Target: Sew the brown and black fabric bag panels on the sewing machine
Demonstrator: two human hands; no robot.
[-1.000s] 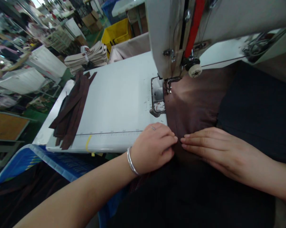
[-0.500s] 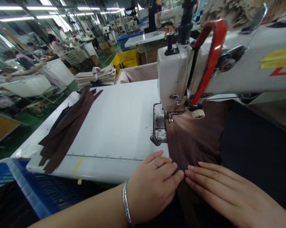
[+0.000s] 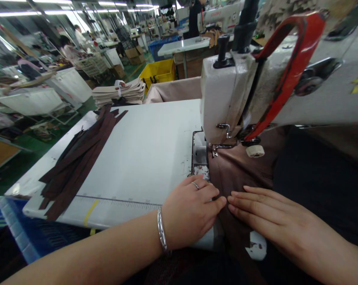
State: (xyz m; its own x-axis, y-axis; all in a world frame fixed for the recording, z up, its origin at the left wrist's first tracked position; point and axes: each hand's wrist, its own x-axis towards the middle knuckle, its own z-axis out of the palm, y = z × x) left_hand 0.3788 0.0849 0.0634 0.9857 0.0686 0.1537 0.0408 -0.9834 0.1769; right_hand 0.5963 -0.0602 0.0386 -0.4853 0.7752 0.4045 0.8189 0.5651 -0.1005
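Observation:
My left hand (image 3: 191, 209), with a ring and a silver bracelet, lies on the near edge of the brown fabric (image 3: 241, 170), fingers curled and pressed together on its fold. My right hand (image 3: 274, 221) lies flat beside it, fingers stretched out on the same fabric, fingertips almost touching the left ones. The brown fabric runs forward under the presser foot (image 3: 216, 149) of the white sewing machine (image 3: 244, 87). Dark navy cloth (image 3: 321, 178) covers the area to the right.
A pile of brown fabric strips (image 3: 78, 158) lies at the left of the white table (image 3: 143, 146). A blue plastic crate (image 3: 24, 233) sits below the table's near left edge. Stacked beige pieces (image 3: 119, 93), a yellow bin (image 3: 158, 71) and other workstations with people stand behind.
The view has tilted up, showing more of the machine and the hall. Both hands have stayed together on the brown fabric and slid a little closer to the presser foot.

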